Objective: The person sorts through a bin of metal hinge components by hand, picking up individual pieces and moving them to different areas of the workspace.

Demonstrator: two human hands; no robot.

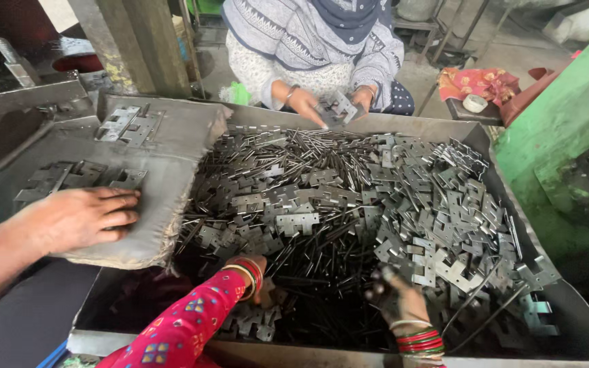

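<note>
Our left hand (257, 269), in a red patterned sleeve, digs curled into the hinge plates (349, 197) filling the tray (584, 324), and our right hand (397, 296) pinches a dark pin (383, 276) above that pile. At the tray's far rim another person's hands (332, 102) hold plates, and at its left someone's palm (80, 218) presses flat on a padded block (165, 170).

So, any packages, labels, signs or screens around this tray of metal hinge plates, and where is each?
None: no package, label, sign or screen shows.
Nearest to packaging: a small pale roll of tape, on the dark stool at upper right, beside a folded red and yellow patterned cloth.
</note>
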